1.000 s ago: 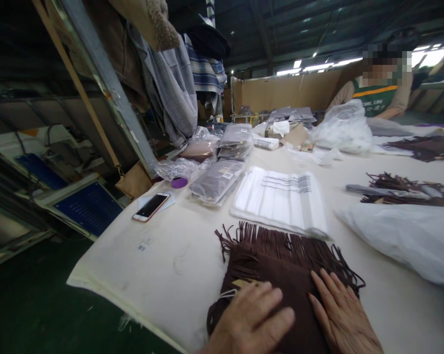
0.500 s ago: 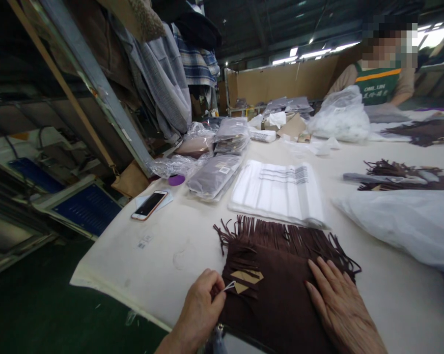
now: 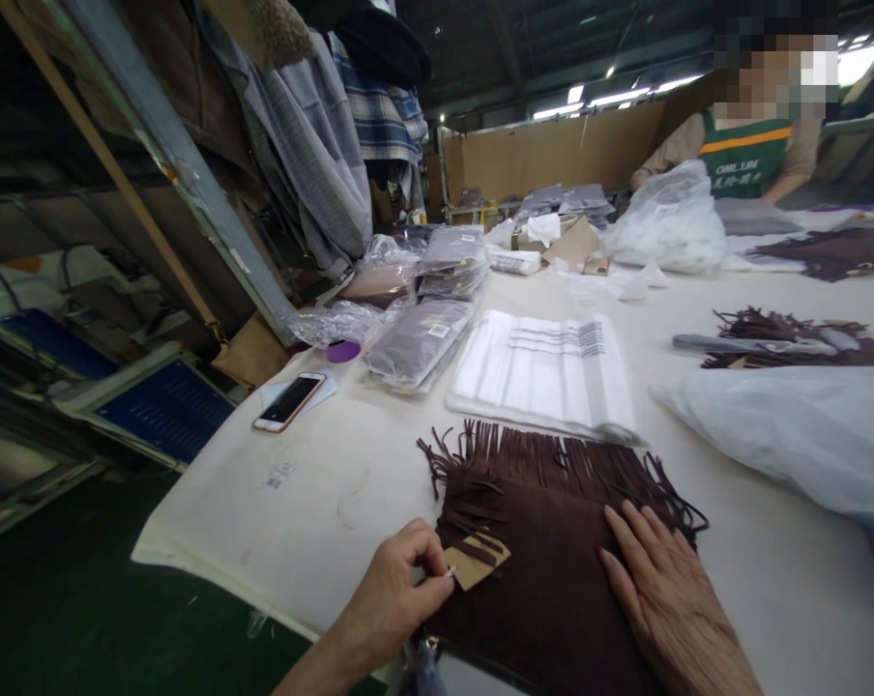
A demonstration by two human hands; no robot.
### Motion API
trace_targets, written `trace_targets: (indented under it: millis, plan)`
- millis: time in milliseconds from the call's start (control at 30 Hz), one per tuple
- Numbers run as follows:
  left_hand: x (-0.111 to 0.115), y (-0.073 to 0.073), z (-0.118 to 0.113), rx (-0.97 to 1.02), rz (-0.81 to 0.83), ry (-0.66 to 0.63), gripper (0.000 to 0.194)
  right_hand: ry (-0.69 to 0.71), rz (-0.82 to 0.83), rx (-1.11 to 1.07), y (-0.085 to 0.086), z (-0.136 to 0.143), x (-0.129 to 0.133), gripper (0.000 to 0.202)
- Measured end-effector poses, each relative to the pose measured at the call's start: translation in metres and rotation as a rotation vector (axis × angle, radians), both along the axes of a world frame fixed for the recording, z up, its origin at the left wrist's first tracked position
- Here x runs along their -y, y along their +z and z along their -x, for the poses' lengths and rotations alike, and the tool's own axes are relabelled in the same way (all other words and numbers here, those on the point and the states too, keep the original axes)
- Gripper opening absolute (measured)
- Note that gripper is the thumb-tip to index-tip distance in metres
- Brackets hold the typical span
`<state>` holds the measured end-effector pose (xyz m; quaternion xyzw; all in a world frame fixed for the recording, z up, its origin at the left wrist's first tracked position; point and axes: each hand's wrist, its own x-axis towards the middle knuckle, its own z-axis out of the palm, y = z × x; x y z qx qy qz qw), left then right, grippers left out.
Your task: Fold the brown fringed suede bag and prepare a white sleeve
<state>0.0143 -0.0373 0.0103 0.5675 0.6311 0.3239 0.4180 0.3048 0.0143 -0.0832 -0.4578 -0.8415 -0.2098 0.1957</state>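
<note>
A dark brown fringed bag (image 3: 545, 570) lies on the table in front of me, its long fringe pointing away. My left hand (image 3: 404, 580) is at the bag's left edge, thumb and forefinger pinched on the white string (image 3: 451, 572) of a tan hang tag (image 3: 477, 561). A few fringe strands cross over the tag. Flat on the right part of the bag rests my right hand (image 3: 661, 580), fingers spread. Below my left hand, a metal zipper end with a wrapped tassel (image 3: 428, 667) shows at the bag's near edge.
Beyond the fringe lies a stack of white plastic bags (image 3: 545, 372). Wrapped grey packs (image 3: 419, 343) and a phone (image 3: 290, 401) lie to the left. A white plastic sheet (image 3: 785, 435) and more fringed pieces (image 3: 785, 338) are at right. A co-worker (image 3: 748, 155) stands across the table.
The tan tag has shifted and turned so that more of it shows above the strands, with my left fingers now close to its corner. My right hand stays put.
</note>
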Motion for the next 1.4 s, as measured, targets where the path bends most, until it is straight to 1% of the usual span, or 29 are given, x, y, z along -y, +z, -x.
trace_targets:
  millis: [133,200,233,300,367,400,467,533,567,633,700,767,800,833,867,933,967,1000,1033,1100,1167,1267,1400]
  plan:
    - [-0.006,0.002,-0.003,0.057,-0.005,-0.046,0.007,0.015,-0.002,-0.009,0.004,0.004,0.0,0.042]
    - [-0.006,0.002,0.0,0.14,-0.003,-0.02,0.013,-0.008,-0.016,-0.029,0.005,0.005,0.0,0.044]
    - [-0.005,0.003,0.002,0.213,0.0,0.017,0.016,-0.016,-0.019,-0.033,0.004,0.005,0.0,0.044]
    - [-0.001,0.002,0.008,0.397,-0.002,0.134,0.022,-0.009,-0.012,-0.02,0.003,0.003,0.0,0.042]
    - [0.004,-0.002,0.012,0.556,0.004,0.293,0.023,0.024,0.001,0.007,0.0,0.0,0.001,0.038]
    - [0.007,-0.005,0.014,0.603,0.018,0.384,0.024,0.045,0.007,0.018,-0.001,-0.002,0.002,0.037]
    - [0.011,-0.013,0.016,0.6,0.052,0.579,0.03,0.073,0.016,0.029,-0.003,-0.005,0.002,0.036]
    - [0.014,-0.023,0.019,0.512,0.069,0.726,0.034,0.086,0.014,0.025,-0.004,-0.006,0.002,0.035]
    - [0.015,-0.027,0.021,0.459,0.066,0.764,0.035,0.091,0.012,0.022,-0.003,-0.006,0.002,0.034]
    - [0.016,-0.034,0.025,0.386,0.062,0.789,0.035,0.094,0.007,0.01,-0.002,-0.004,0.002,0.034]
    - [0.02,-0.038,0.03,0.286,0.045,0.759,0.032,0.083,0.004,0.005,-0.001,-0.003,0.003,0.033]
    - [0.025,-0.04,0.033,0.021,-0.043,0.669,0.023,0.071,0.018,0.019,0.0,-0.002,0.003,0.033]
    - [0.028,-0.04,0.034,-0.142,-0.106,0.595,0.019,0.084,0.018,0.023,0.0,-0.003,0.003,0.034]
    - [0.03,-0.04,0.035,-0.297,-0.176,0.505,0.018,0.098,0.019,0.026,0.0,-0.003,0.003,0.034]
    - [0.032,-0.04,0.036,-0.421,-0.243,0.41,0.022,0.109,0.017,0.024,0.0,-0.003,0.002,0.035]
    - [0.031,-0.039,0.037,-0.54,-0.325,0.245,0.034,0.122,0.007,0.013,0.0,-0.004,0.002,0.035]
    - [0.028,-0.038,0.038,-0.555,-0.328,0.18,0.037,0.117,0.006,0.009,0.0,-0.004,0.001,0.035]
    - [0.024,-0.037,0.039,-0.548,-0.303,0.143,0.036,0.11,0.011,0.01,0.0,-0.004,0.001,0.035]
    - [0.019,-0.035,0.04,-0.523,-0.257,0.133,0.035,0.105,0.008,0.009,0.0,-0.003,0.001,0.036]
    - [0.008,-0.031,0.04,-0.444,-0.147,0.153,0.031,0.094,-0.001,0.006,0.001,-0.002,0.001,0.036]
    - [-0.001,-0.029,0.037,-0.381,-0.085,0.168,0.029,0.071,0.0,-0.003,0.001,0.0,0.001,0.037]
    - [-0.009,-0.028,0.028,-0.294,-0.023,0.144,0.025,0.039,0.036,-0.02,0.002,0.002,0.002,0.04]
    - [-0.017,-0.028,0.016,-0.068,0.118,0.108,0.022,0.003,0.048,-0.03,0.003,0.001,0.002,0.042]
